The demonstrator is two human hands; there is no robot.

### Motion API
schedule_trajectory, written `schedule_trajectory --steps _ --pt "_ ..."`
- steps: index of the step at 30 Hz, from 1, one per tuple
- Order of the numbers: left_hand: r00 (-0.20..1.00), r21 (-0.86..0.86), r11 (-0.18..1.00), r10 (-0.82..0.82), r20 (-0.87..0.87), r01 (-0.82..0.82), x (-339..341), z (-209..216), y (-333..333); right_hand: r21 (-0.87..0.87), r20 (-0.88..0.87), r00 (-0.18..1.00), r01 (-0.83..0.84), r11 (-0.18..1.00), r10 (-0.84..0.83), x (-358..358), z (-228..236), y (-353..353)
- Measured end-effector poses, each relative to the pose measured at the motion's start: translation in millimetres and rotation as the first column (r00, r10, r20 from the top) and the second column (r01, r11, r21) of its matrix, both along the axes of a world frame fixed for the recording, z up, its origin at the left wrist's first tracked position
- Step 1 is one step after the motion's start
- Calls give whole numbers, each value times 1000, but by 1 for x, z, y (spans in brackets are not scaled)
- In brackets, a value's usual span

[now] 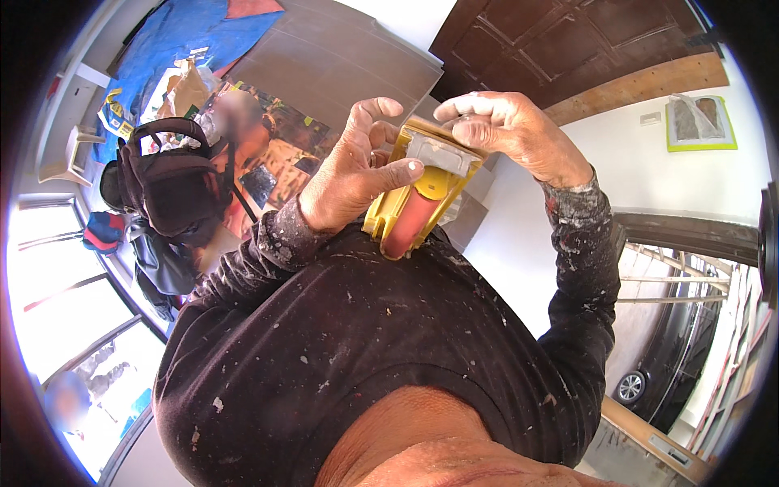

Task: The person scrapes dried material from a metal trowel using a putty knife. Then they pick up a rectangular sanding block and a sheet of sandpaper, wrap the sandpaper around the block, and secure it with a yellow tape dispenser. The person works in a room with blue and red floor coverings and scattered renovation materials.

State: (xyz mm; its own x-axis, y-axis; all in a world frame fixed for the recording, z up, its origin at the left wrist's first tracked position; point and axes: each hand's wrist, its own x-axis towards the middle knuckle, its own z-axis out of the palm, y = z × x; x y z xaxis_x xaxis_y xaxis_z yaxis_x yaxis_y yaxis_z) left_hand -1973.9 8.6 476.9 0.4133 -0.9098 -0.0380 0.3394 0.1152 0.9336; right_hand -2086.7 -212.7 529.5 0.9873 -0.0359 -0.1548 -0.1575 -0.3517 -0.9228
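A yellow hand sander [383,213] with a red grip and a grey metal clamp plate at its upper end is held up in front of my chest, tilted. My left hand [345,178] has it from the left side, the thumb lying along the edge by the clamp and the other fingers curled behind. At the upper end, my right hand [519,134] bends its fingers and thumb over the brown top edge. Both hands are dusted white. The sander's underside and some fingertips are hidden.
To the left are a black backpack [174,178], a red and blue cap [104,232] and a blue sheet [166,69]. A brown panelled door [584,49] stands ahead. On the right, a doorway opens toward a dark car [690,341]. Windows [73,325] line the lower left.
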Motion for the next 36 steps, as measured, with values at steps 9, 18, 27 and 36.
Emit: schedule_trajectory --steps 9,18,27,36 --pt "999 42 999 -7 32 5 -1 1 -2 -77 -40 996 -79 994 76 2 -2 8" --pt "993 40 999 -28 115 23 -5 8 -4 78 -110 992 -49 996 58 2 1 -2" --pt "921 -61 998 27 389 -4 -14 -9 -15 258 -228 974 49 965 12 -6 -12 -21" --pt "973 -14 998 62 223 -60 -4 5 -5 107 21 980 195 975 -198 5 -6 -6"
